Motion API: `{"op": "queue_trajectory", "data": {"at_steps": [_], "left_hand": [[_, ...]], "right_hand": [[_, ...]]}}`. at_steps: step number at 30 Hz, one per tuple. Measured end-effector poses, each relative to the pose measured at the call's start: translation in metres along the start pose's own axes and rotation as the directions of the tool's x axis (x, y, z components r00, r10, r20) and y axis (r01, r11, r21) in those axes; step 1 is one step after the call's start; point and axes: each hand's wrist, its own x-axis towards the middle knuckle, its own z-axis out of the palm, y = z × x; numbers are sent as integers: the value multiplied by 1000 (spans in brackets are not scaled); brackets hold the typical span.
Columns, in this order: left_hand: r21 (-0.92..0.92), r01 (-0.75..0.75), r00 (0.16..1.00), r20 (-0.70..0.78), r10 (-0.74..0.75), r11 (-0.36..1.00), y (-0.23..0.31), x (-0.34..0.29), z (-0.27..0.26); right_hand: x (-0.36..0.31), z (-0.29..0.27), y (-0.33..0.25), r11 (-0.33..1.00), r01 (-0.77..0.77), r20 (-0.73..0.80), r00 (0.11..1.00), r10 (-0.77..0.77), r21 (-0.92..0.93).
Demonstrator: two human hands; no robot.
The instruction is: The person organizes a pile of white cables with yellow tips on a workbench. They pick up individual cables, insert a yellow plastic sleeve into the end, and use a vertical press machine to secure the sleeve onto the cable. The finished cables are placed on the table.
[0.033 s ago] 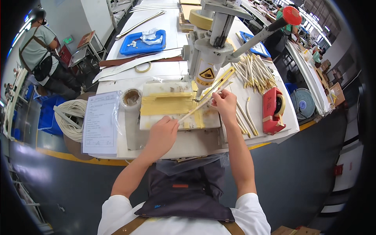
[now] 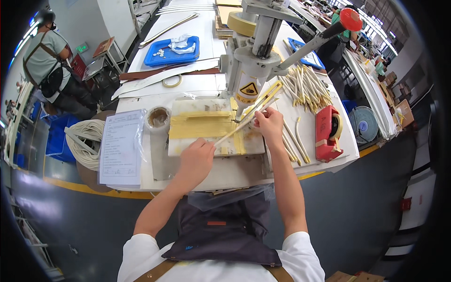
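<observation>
A worker in a dark apron leans over a white worktop (image 2: 197, 176), both hands on one long, pale strip (image 2: 235, 130) set beneath the nose of a bench-mounted press (image 2: 251, 70). The strip runs on a diagonal, its near end low and to the person's left, its far end rising to the right toward the machine. The left hand (image 2: 196, 159) grasps the near end, fingers curled over it. The right hand (image 2: 268, 126) pinches the far end just below the press nose, fingers closed around the strip, close beside the yellow warning label (image 2: 249, 89) on the machine body. The strip's middle crosses a white board (image 2: 206, 141) patched with yellow tape, and the point under the press nose lies between the two hands, nearer the right one.

The right hand is plainly the closer to the machine; the left steadies from further back along the same axis. Any feed of the strip would appear to run along that diagonal.

A heap of similar pale strips (image 2: 307, 87) lies to the right, beyond it a red tape dispenser (image 2: 328, 132). To the left sit a roll of tape (image 2: 158, 117) and a sheet of paper in a clear sleeve (image 2: 121, 146). A blue tray (image 2: 171, 50) rests further up the worktop. Another person (image 2: 51, 61) stands at the far left.
</observation>
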Motion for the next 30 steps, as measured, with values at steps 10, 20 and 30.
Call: {"op": "queue_trajectory", "data": {"at_steps": [10,20,30], "left_hand": [[175,-65,998,12,63,982,-5,21,8],[189,-179,984,45,173,966,-13,17,13],[140,-248,969,42,245,958,-22,25,16]], "right_hand": [[18,19,10,612,365,-27,845,-534,-701],[8,26,9,366,369,149,848,-508,-854],[9,27,12,366,379,123,818,-561,-850]]}}
